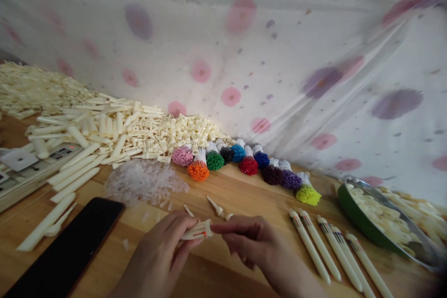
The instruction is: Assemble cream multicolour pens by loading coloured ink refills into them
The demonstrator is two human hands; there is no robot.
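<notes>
My left hand [160,251] holds a small cream pen part [198,231] with coloured refill tips showing at its end. My right hand [251,242] pinches the same part at its right end with thumb and forefinger. Both hands are low over the wooden table [230,191]. Just beyond them lie two or three small cream pieces [216,207]. Bundles of coloured refills [244,163] lie in a row further back, from pink and orange through green, blue and red to purple and yellow-green.
Several finished cream pens [335,251] lie to the right, by a green bowl [363,223] of cream parts. A heap of cream barrels and clips [115,130] and clear small pieces [143,179] fill the left. A black phone [70,247] lies front left. A dotted cloth [279,56] hangs behind.
</notes>
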